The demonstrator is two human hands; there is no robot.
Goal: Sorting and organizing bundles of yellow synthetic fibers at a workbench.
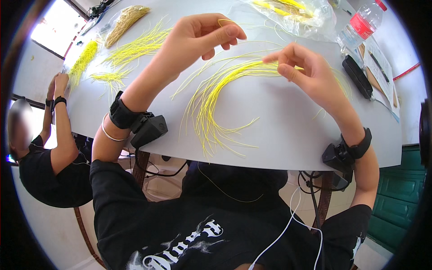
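Note:
My left hand [209,35] is raised over the far middle of the grey table [287,135], with a thin yellow strand looped at its thumb and forefinger. To its right hangs my right hand [300,65], fingers bent, over the right part of a curved bundle of long yellow strands [216,98]; whether it grips any strand cannot be told. The bundle bends towards me and fans out at its near end. Left of my left forearm lie a spread of shorter yellow strands [140,45] and a small tuft [109,77]. A single strand [229,194] rests on my black shirt.
A bag of tan strands [126,23] and a dense yellow bundle [84,59] lie left, near a co-worker's hands [60,82]. Farther back is a clear plastic bag [312,23]. A plastic bottle [361,28], a black case [357,77] and papers with a pen [378,67] are right.

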